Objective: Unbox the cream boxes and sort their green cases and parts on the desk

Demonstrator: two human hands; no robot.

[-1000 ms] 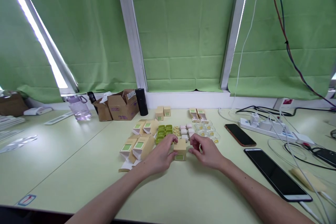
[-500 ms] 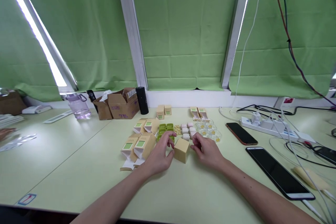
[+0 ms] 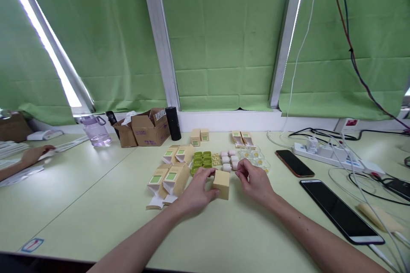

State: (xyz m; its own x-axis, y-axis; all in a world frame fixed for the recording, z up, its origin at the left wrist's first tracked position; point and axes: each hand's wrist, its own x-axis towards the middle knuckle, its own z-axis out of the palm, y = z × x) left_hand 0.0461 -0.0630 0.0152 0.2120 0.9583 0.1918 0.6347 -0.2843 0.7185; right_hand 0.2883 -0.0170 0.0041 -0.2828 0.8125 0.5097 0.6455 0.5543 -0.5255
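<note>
My left hand (image 3: 199, 192) has its thumb and fingers closed on the left side of a small, closed tan cardboard box (image 3: 221, 185) standing on the table. Just right of the box, my right hand (image 3: 254, 179) is apart from it, fingers curled into a pinch; whatever they may hold is hidden. Behind the hands lie green square cups (image 3: 202, 160), tiny yellowish pieces (image 3: 216, 160), pale pink-white small jars (image 3: 226, 159) and a clear tray (image 3: 255, 155) with yellow spots. Several open tan boxes with green labels (image 3: 171, 177) lie left of my left hand.
Two small boxes (image 3: 196, 137) and two open ones (image 3: 242, 140) stand farther back. Phones (image 3: 339, 209), a power strip (image 3: 320, 152) and cables are at right. At left are a water bottle (image 3: 95, 130), a brown carton (image 3: 150, 127), a black cylinder (image 3: 173, 123) and another person's hand (image 3: 35, 155).
My left hand has closed on the box, which has turned slightly. The right hand stays pinched, having moved only a little. The other person's hand has reached farther into view at left.
</note>
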